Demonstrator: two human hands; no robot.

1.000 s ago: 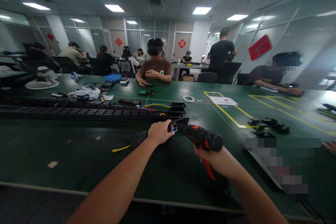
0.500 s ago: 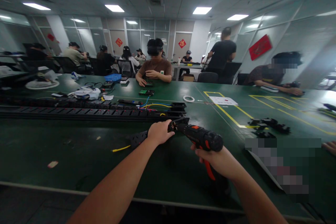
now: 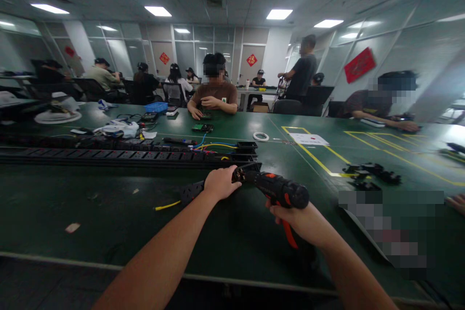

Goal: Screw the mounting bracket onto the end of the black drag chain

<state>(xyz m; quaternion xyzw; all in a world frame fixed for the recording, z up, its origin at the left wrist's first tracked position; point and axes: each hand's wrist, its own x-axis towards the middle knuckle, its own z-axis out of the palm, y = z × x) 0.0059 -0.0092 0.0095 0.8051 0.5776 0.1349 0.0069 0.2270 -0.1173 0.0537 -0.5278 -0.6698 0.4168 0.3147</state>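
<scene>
The left hand [image 3: 221,184] has its fingers curled around a black plastic housing [image 3: 192,193] over the green desk [image 3: 119,213]. The right hand's [image 3: 300,219] fingers wrap the handle of a black-and-orange pistol-shaped power driver [image 3: 281,190], its nose just right of the left fingers.

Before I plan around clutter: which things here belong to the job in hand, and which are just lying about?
In use:
- black-and-orange power driver, in the right hand
- black strip-like part, under the left hand

Apparently lying about:
- white ring
- blue basket
- printed sheet
- loose black pieces
</scene>
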